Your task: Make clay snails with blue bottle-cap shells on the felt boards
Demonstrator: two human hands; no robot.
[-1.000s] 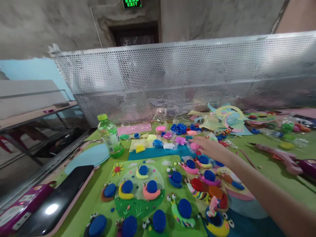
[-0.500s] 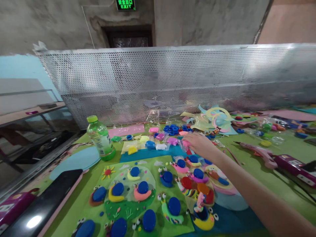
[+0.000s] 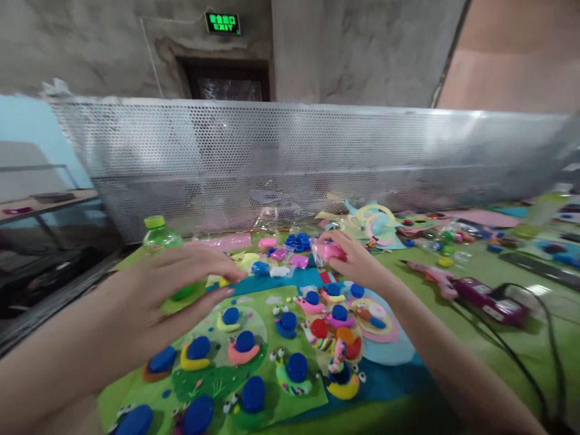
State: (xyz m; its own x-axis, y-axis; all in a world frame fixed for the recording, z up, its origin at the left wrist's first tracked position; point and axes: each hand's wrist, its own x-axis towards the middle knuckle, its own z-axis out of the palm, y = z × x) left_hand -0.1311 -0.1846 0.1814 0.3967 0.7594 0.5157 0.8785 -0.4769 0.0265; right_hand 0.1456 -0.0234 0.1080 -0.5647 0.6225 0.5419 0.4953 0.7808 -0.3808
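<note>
My right hand grips a pink lump of modelling clay in a clear wrapper at the far side of the work. Over the left part of the table my left hand hangs empty, thumb and fingers apart, partly covering a green bottle. Between and below the hands lies a green sheet bearing several clay snails with blue caps as shells, such as a pink one. More packets sit near my right hand: purple clay, blue clay and white clay.
Blue bottle caps are heaped behind the packets, beside paper scraps. A pink glue gun and a purple device with a cable lie at right. A perforated metal panel bounds the table's back.
My left hand has come into view from the left. My right hand has lifted the pink clay packet slightly. The view has shifted, showing more of the table's right side.
</note>
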